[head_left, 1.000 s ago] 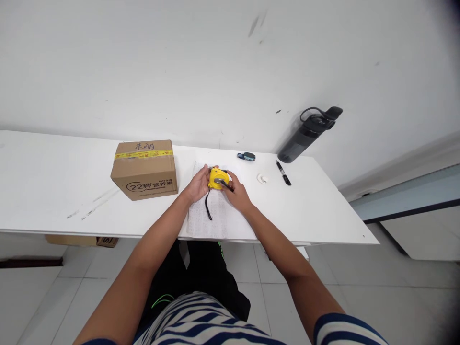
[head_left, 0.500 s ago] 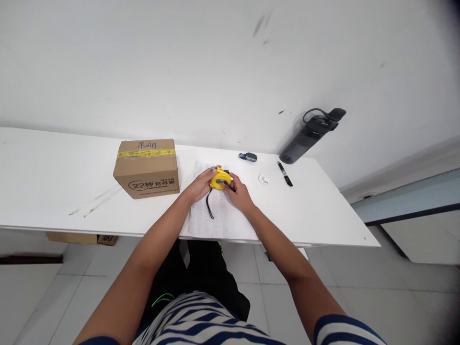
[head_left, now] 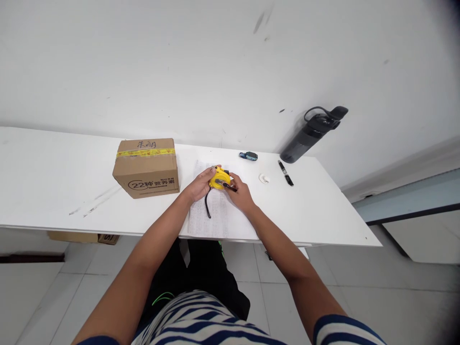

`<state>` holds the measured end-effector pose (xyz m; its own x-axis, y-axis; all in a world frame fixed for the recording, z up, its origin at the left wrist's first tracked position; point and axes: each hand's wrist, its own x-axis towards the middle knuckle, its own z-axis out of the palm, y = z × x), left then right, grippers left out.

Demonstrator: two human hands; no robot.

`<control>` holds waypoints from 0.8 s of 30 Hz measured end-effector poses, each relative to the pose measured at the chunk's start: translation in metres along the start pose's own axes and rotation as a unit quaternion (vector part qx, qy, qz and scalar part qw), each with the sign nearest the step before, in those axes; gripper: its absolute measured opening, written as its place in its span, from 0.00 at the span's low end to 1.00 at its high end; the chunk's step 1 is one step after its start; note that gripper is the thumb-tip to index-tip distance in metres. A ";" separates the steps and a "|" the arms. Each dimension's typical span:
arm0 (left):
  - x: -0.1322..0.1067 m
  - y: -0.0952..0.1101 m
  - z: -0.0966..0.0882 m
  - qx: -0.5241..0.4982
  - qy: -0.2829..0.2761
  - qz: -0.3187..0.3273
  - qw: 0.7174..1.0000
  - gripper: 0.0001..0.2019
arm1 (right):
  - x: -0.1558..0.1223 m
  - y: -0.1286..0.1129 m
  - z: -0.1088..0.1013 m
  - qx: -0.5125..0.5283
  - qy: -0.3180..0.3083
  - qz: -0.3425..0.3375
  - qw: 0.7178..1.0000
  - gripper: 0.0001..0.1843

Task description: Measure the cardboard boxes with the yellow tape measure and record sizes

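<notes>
A yellow tape measure (head_left: 217,180) with a metal clip and a black wrist strap (head_left: 207,203) is held between my two hands above a printed sheet of paper (head_left: 208,221). My left hand (head_left: 200,186) grips its left side, thumb on top. On the other side, the fingers of my right hand (head_left: 240,192) are closed around its right edge, near a dark piece by the clip. Some right fingertips are hidden behind the case. No drawn-out blade is visible.
Left of the paper stands a taped cardboard box (head_left: 146,168) on the white table (head_left: 305,215). A small blue-black object (head_left: 248,156), a white ring-like piece (head_left: 263,178), a black marker (head_left: 285,173) and a dark bottle (head_left: 309,136) lie or stand to the right, near the wall.
Almost nothing differs. The tape measure and its hanging strap have shifted very slightly left, and both hands keep the same hold.
</notes>
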<state>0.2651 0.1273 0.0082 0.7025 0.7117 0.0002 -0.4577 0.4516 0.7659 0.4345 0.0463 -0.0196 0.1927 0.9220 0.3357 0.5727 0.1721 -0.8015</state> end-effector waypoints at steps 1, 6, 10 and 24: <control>0.001 0.000 0.000 -0.007 0.001 0.000 1.000 0.18 | 0.000 -0.002 -0.001 -0.003 0.009 0.002 1.000 0.32; 0.003 0.002 -0.001 -0.040 0.047 -0.012 0.998 0.15 | 0.007 -0.008 -0.011 -0.040 0.117 0.076 0.989 0.35; 0.001 0.006 0.000 -0.048 0.063 -0.026 0.997 0.15 | 0.011 -0.003 -0.021 -0.094 0.182 0.161 0.966 0.32; -0.003 0.007 0.003 -0.021 0.070 -0.029 0.997 0.17 | 0.013 0.014 -0.015 -0.189 0.154 0.093 0.965 0.21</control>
<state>0.2614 0.1267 0.0151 0.6466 0.7508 -0.1351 -0.4438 0.5143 0.7338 0.4576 0.0558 -0.0188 0.5152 0.7678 0.3810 0.7438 -0.1796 -0.6438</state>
